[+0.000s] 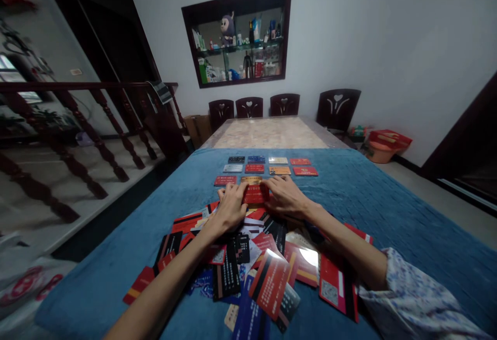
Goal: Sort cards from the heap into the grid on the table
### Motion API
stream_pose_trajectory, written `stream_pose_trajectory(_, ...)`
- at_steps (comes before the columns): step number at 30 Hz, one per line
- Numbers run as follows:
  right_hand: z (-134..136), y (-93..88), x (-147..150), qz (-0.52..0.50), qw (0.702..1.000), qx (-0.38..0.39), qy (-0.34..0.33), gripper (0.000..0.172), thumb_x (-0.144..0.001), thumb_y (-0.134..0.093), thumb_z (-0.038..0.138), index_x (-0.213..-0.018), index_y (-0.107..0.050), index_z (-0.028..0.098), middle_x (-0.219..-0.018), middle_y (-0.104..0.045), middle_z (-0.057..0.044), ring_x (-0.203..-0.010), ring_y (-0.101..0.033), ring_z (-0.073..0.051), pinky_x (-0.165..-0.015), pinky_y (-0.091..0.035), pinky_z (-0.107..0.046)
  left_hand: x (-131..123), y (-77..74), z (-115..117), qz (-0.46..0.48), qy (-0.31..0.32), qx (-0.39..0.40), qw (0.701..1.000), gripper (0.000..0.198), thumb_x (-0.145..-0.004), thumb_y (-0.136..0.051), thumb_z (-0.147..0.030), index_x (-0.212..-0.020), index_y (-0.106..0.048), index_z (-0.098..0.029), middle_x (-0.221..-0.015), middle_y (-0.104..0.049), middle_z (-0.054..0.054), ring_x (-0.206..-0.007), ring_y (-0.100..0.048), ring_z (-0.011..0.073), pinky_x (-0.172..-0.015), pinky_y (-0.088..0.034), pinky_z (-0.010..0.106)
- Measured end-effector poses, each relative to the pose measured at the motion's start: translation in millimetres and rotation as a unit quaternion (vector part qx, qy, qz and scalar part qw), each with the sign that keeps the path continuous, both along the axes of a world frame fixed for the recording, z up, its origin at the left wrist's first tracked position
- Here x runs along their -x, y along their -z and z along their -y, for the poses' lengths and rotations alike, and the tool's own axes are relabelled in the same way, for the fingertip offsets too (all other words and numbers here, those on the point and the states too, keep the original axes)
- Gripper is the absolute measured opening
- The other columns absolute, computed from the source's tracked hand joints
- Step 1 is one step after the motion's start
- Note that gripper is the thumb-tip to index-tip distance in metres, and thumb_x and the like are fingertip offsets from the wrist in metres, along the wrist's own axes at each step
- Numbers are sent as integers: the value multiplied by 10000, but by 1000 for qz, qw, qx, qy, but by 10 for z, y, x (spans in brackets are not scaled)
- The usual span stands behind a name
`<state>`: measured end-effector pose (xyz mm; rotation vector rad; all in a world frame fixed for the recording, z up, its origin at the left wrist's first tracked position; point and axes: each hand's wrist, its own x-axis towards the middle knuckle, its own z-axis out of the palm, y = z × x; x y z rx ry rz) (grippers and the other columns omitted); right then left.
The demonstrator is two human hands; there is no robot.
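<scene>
A red card (255, 194) is held by its two sides between my left hand (232, 205) and my right hand (285, 195), both closed on it. Just beyond it lies a gold card (251, 179), partly covered. Farther off, cards lie in rows on the blue cloth, among them a red card at the left (225, 180), an orange card (280, 171) and a white card (278, 161). Under and in front of my forearms spreads a loose, overlapping pile of red, black and blue cards (267, 283).
The blue cloth (163, 185) covers the near part of the long table (267, 132). Dark chairs (285, 104) stand around its far end. A wooden railing (97, 102) runs along the left, near a white plastic bag (27, 288). An orange tub (379, 152) is on the right floor.
</scene>
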<state>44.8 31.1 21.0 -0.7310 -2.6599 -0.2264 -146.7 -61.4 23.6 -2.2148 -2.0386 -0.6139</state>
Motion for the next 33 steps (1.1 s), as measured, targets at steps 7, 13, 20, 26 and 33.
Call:
stream_pose_trajectory(7, -29, -1, -23, 8, 1000, -5, -7, 509, -816, -619, 396, -1249, -539, 140, -1148, -653, -149, -1064, -526, -296, -836, -337, -386, 10, -89, -22, -43, 10, 12, 999, 504, -769, -540, -97, -1263, -513, -194, -1178, -619, 139, -1099, -484, 317, -892, -374, 470)
stream_pose_trajectory(13, -68, -27, -58, 7, 1000, -16, 2, 517, -822, -620, 421, -1250, -549, 140, -1187, -596, -156, -1079, -497, -295, -848, -362, -397, 33, -188, -122, -89, 26, 23, 995, 536, -760, -549, -75, -1278, -499, -205, -1268, -568, 148, -1162, -460, 329, -914, -371, 501)
stream_pose_trajectory(20, -158, -103, -23, 2, 1000, -13, 10, 495, -846, -619, 455, -1250, -564, 174, -1158, -580, -147, -1070, -480, -288, -838, -381, -386, 108, -318, -295, -119, 68, 33, 990, 518, -686, -564, -31, -1176, -534, -196, -1227, -571, 128, -1170, -451, 320, -912, -366, 487)
stream_pose_trajectory(26, -269, -292, 51, 56, 997, 23, 43, 480, -860, -598, 472, -1238, -574, 177, -1182, -567, -149, -1086, -476, -288, -832, -386, -379, 167, -443, -520, -158, 65, 86, 982, 467, -734, -561, -91, -1186, -517, -200, -1261, -555, 117, -1188, -431, 318, -927, -365, 493)
stream_pose_trajectory(33, -513, -432, 174, 90, 992, 54, 76, 354, -854, -605, 458, -1086, -633, 193, -1176, -568, -142, -1100, -477, -299, -860, -407, -402, 215, -527, -857, -196, 61, 104, 973, 450, -762, -562, -138, -1204, -512, -206, -1275, -523, 127, -1183, -420, 324, -918, -384, 512)
